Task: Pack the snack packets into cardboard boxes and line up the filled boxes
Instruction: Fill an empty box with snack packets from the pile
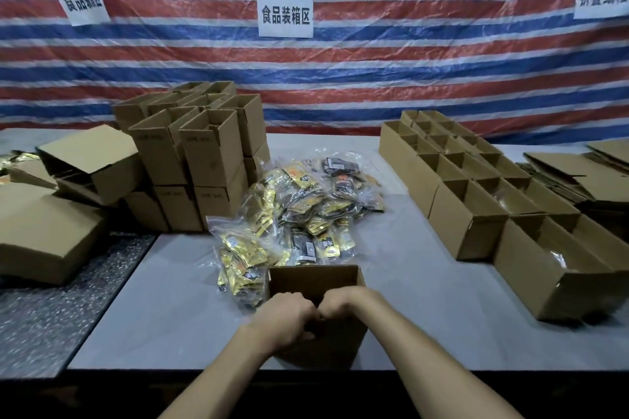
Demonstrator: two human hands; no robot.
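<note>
Dim, soft overhead light; wide-angle bowing and blur toward the edges.

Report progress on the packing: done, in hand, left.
Done: rows of open boxes stand lined up at right; some show glints of plastic inside, contents unclear. In hand: left hand and right hand grip the near rim of the box at the near edge of the table. Left: the pile of snack packets lies unpacked behind it; stacked boxes wait at left.
</note>
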